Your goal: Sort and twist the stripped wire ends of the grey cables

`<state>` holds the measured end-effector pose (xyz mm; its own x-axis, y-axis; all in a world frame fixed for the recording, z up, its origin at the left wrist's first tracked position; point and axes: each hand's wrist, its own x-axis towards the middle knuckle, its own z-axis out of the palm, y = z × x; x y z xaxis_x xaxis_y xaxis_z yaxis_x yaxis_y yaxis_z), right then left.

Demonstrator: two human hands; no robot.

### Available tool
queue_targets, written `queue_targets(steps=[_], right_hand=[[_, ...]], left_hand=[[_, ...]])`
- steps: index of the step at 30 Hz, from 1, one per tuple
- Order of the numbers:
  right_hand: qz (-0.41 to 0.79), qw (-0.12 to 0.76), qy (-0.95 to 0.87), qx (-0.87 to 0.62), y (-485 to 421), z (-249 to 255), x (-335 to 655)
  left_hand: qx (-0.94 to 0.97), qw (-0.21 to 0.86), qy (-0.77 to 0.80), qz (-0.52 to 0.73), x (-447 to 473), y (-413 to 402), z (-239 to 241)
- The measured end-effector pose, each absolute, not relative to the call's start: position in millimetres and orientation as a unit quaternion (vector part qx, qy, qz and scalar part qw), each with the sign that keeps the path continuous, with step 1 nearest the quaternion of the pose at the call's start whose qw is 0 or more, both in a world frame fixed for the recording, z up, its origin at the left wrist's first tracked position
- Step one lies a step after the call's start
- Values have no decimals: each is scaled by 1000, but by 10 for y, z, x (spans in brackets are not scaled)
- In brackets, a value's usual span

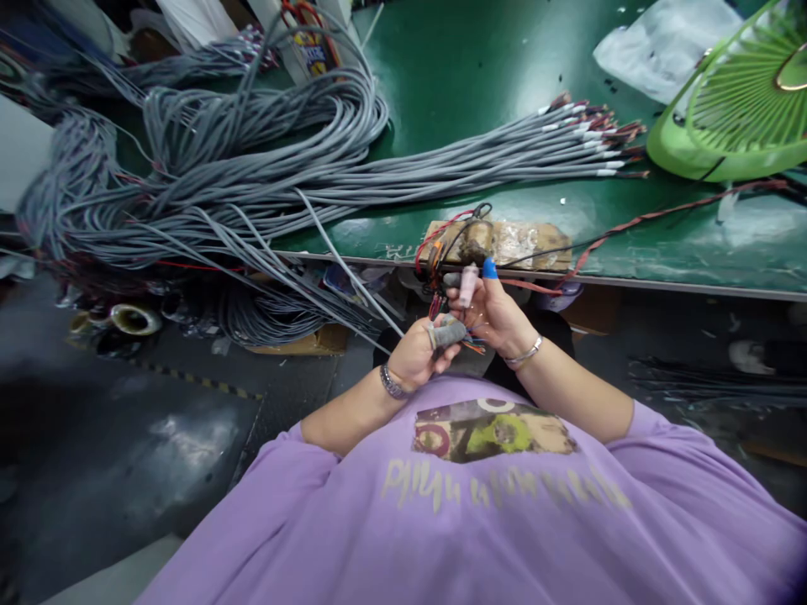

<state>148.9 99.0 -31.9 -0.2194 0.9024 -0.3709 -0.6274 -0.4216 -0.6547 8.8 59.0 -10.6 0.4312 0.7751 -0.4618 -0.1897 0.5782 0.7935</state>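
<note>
Just off the table's front edge, my left hand (419,349) is closed round the end of a grey cable (371,298). Its thumb has a grey wrapping. Thin coloured wires (474,343) fan out of that end, some orange and blue. My right hand (504,319) is right beside them with its fingers curled; what they pinch is too small to make out. It wears a pink finger cover (467,286) and a blue one (490,268). Above both hands, a worn wooden block (526,244) lies along the table edge, with red and black leads at its left end.
A large heap of grey cables (252,160) covers the left of the green table (466,76), with stripped ends pointing right. A green fan (725,126) and a clear plastic bag (661,46) are at the right. A reddish twisted cord (618,223) crosses the table. Coiled cables (271,315) hang below.
</note>
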Motion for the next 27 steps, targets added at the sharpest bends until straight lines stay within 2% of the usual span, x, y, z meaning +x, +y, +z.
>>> queue_targets(steps=[9, 19, 27], right_hand=[[784, 463, -206, -359, 942, -260, 1585], [740, 495, -242, -385, 914, -294, 1580], [748, 496, -187, -400, 996, -258, 1522]], left_hand=[[374, 738, 434, 355, 95, 426, -53], [347, 706, 467, 404, 150, 432, -134], [342, 710, 469, 399, 180, 480, -134]])
